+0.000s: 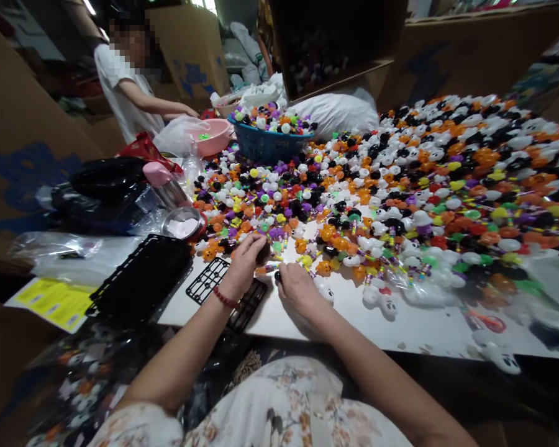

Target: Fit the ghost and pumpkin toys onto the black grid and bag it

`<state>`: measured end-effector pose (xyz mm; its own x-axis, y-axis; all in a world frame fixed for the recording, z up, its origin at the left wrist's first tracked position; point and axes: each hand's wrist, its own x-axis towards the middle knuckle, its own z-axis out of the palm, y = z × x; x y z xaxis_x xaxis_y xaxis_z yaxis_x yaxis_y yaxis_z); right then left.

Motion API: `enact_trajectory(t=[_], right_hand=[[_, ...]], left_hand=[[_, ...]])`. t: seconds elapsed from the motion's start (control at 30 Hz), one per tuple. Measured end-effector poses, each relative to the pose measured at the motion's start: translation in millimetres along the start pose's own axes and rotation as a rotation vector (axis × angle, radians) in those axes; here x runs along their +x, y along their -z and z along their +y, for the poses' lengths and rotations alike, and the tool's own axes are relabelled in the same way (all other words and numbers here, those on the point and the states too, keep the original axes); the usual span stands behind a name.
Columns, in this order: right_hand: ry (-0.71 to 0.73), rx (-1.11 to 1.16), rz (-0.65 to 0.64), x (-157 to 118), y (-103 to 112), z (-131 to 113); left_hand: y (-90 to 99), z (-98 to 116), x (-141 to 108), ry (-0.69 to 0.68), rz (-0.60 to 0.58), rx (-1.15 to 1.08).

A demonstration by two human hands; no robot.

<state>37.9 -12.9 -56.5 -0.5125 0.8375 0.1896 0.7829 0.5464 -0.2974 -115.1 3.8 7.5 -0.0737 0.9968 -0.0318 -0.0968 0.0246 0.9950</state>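
Observation:
My left hand (245, 264), with a red bead bracelet at its wrist, has its fingers closed around a dark round piece above a black grid tray (209, 280). Just to its right, my right hand (299, 287) is closed with a small black piece (277, 275) at its fingertips. A short orange and purple stick (266, 269) lies between the two hands. Beyond them spreads a heap of small toy pieces (354, 186) in orange, white, black, purple and green. White ghost-faced pieces (387, 304) lie on the white table (335, 323) to the right.
A stack of black trays (142, 279) and a yellow printed sheet (51, 301) are at the left. Behind stand a metal cup with a pink lid (165, 185), a blue basket (270, 146) of pieces and a pink basin (213, 138). A person (130, 93) stands at the far left.

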Motion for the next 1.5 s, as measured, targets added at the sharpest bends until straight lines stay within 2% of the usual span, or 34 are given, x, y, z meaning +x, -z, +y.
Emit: enact_trajectory(t=[0.13,0.27,0.37,0.43,0.5,0.57,0.73,0.87,0.97,1.03,1.13,1.23,1.33,1.5], right_hand=[[-0.162,0.222,0.125,-9,4,14],[-0.326,0.729,0.205,-7,14,5],[-0.282,1.028,0.208,-4,15,-15],[-0.212,1.096,0.160,-4,10,-30],[-0.195,1.095,0.128,-4,3,-40],[-0.170,1.048,0.155,-3,-3,-43],[-0.006,0.729,0.237,15,-14,-24],[0.093,0.284,0.166,33,-24,-4],[0.070,0.202,0.110,33,-26,1],[-0.002,0.293,0.117,24,-18,0],[-0.093,0.557,0.152,2,11,-4],[-0.068,0.724,0.174,-20,46,-10],[0.000,0.676,0.205,-36,69,-14],[0.084,0.483,0.268,-50,75,-11]], left_hand=[[20.8,-18,-53,0.169,0.067,-0.198],[22.9,-31,-77,0.310,0.015,-0.376],[15.6,-33,-81,0.388,-0.044,-0.525],[8.9,-34,-80,0.377,-0.009,-0.569],[3.0,-35,-80,0.321,0.069,-0.562],[0.5,-37,-82,0.268,0.138,-0.538],[12.3,-40,-86,0.205,0.264,-0.500],[24.5,-40,-89,0.198,0.224,-0.396],[27.6,-39,-92,0.207,0.184,-0.337],[28.3,-40,-94,0.203,0.160,-0.321],[28.3,-42,-96,0.197,0.142,-0.281],[24.4,-44,-94,0.211,0.148,-0.145],[15.2,-44,-90,0.199,0.155,0.013],[-0.8,-41,-88,0.080,0.147,0.185]])
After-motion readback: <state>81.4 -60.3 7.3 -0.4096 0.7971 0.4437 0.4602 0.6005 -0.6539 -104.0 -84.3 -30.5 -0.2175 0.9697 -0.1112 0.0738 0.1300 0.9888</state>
